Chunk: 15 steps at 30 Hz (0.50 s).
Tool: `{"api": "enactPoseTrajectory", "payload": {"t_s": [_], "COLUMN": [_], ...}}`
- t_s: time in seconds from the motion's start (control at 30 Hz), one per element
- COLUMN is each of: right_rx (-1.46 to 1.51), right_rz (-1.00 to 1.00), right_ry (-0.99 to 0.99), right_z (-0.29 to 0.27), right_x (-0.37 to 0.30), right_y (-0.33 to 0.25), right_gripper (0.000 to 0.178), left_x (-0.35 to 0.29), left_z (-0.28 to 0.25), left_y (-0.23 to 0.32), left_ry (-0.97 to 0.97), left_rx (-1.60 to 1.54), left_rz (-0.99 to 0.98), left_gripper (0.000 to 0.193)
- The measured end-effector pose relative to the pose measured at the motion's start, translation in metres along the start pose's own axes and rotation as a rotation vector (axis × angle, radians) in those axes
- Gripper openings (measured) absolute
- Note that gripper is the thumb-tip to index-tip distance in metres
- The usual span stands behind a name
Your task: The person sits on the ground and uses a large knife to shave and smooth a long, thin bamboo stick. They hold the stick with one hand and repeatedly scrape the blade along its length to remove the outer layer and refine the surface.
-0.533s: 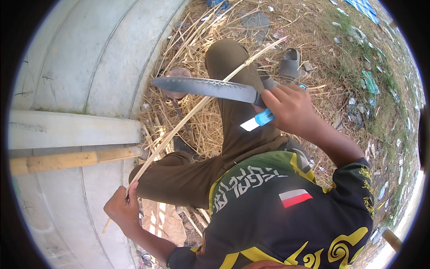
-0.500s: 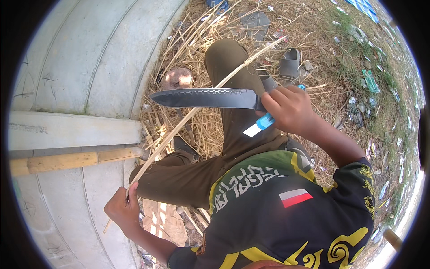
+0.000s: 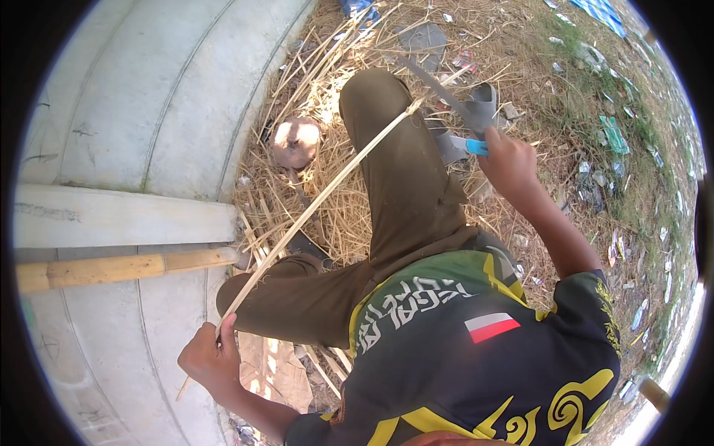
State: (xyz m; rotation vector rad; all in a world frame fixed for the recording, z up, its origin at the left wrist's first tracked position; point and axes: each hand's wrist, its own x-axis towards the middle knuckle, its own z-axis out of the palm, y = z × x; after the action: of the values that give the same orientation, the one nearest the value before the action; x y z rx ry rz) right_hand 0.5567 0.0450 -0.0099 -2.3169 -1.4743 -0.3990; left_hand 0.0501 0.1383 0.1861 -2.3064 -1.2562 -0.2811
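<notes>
My left hand [image 3: 211, 358] is closed on the lower end of a long, pale bamboo strip [image 3: 321, 199]. The strip slants up and to the right across my legs, with a knot-like bulge near its far end. At the right, my right hand [image 3: 510, 162] grips a large knife [image 3: 440, 91], its dark blade pointing away and to the left near the strip's far end. A light-blue, slim tool [image 3: 477, 147] with a pale tip sticks out of the same fist. The knife's handle is hidden by my fingers.
A round wood block [image 3: 296, 141] stands among strewn shavings beyond my bent knee. Grey slippers [image 3: 482, 105] lie close to the blade. On the left are a concrete wall [image 3: 149, 97] and a bamboo pole [image 3: 126, 269]. Litter and grass cover the ground at right.
My right hand has moved away and to the right, swinging the blade from lying across the strip to pointing forward near its far end. My left hand has barely shifted.
</notes>
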Motion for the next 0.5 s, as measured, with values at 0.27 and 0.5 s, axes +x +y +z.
{"api": "enactPoseTrajectory", "payload": {"t_s": [0.27, 0.5], "right_rx": [0.162, 0.161], "right_rz": [-0.328, -0.145], "right_ry": [0.135, 0.028], "right_z": [-0.030, -0.031], "right_x": [-0.016, -0.017], "right_y": [-0.028, -0.032], "right_gripper": [0.031, 0.028], "left_x": [-0.008, -0.014], "left_z": [0.003, 0.002], "left_y": [0.000, -0.005], "left_ry": [0.000, 0.004], "left_rx": [-0.006, -0.060], "left_rz": [0.016, -0.079], "left_gripper": [0.060, 0.059]}}
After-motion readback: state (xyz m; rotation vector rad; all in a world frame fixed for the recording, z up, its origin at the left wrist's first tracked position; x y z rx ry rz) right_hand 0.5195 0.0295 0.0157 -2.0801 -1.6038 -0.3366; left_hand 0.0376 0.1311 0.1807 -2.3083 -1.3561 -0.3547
